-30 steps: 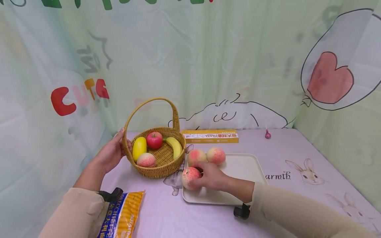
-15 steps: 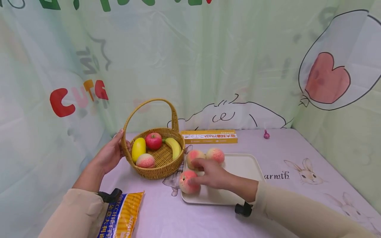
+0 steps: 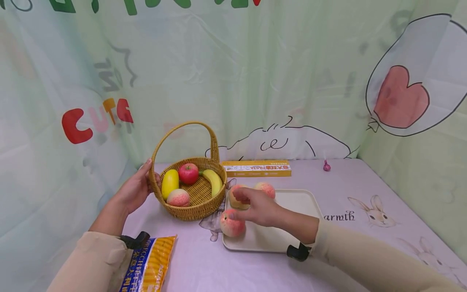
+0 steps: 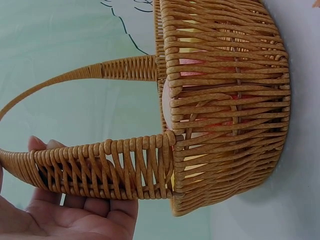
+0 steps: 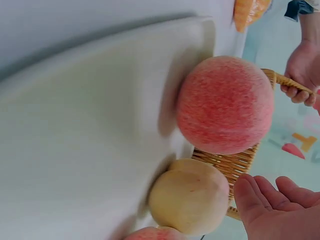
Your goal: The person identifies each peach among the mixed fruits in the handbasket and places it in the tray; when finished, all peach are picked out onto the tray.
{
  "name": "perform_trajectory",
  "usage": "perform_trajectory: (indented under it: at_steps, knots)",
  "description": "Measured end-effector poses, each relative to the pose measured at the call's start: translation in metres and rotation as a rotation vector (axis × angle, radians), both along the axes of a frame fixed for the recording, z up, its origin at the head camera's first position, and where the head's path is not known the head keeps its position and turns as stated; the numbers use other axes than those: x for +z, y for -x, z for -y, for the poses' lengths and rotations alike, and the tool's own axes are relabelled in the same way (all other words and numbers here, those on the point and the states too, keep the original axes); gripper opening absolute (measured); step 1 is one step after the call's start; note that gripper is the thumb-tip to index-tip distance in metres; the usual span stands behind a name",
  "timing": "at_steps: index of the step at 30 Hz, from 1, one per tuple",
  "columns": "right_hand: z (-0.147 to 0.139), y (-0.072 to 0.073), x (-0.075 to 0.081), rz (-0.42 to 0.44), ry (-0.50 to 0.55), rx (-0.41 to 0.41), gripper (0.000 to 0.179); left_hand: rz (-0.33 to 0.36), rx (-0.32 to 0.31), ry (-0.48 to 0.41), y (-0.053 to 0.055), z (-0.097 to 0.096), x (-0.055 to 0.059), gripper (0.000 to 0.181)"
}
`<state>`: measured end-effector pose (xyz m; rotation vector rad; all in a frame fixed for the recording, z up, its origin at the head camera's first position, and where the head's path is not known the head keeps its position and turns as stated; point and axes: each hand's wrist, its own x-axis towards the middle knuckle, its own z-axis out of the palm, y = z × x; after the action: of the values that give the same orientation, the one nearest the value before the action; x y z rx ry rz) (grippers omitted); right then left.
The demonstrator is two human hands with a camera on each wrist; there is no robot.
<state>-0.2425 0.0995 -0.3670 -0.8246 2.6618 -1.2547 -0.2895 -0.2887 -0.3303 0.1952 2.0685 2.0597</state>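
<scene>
My left hand [image 3: 132, 190] grips the handle of a wicker basket [image 3: 195, 211] from the left; in the left wrist view its fingers lie behind the woven handle [image 4: 125, 172]. Inside the basket are a yellow mango-shaped fruit [image 3: 170, 183], a red apple [image 3: 188, 173], a banana [image 3: 213, 181] and a peach [image 3: 178, 198]. My right hand [image 3: 263, 207] hovers over the left side of a cream tray [image 3: 292, 233], fingers relaxed and holding nothing. Below its fingertips a peach [image 3: 232, 226] sits at the tray's near left corner. Two more peaches, a paler one [image 5: 190, 197] and a red-speckled one [image 3: 267, 189], stand behind it, partly hidden.
A yellow pasta box [image 3: 257, 168] lies at the back against the curtain. An orange and blue pasta bag [image 3: 151, 263] is at the front left, beside my left sleeve. A small purple onion-like item [image 3: 326, 166] sits at the back right.
My right hand has let go of the near peach and risen slightly off it. That peach now rests on the tray's left corner. My left hand and the basket stay put.
</scene>
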Motion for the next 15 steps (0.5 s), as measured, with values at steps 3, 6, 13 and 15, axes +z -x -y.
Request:
perform_trajectory:
  at_steps: [3,6,13,15]
  knots:
    - [0.003,0.002,0.006,-0.002,-0.002,0.018,0.07,-0.001,0.005,0.005,0.001,0.0,0.0,0.052]
    - [0.007,0.004,0.012,-0.015,-0.018,0.034,0.068,-0.002,0.007,0.006,0.001,0.001,0.0,0.051]
    - [0.014,0.012,0.026,-0.029,-0.048,0.035,0.058,0.005,0.011,-0.006,0.001,0.001,0.0,0.051]
    - [0.015,0.015,0.031,-0.04,-0.068,0.044,0.048,0.003,0.009,-0.008,0.001,0.0,0.0,0.05]
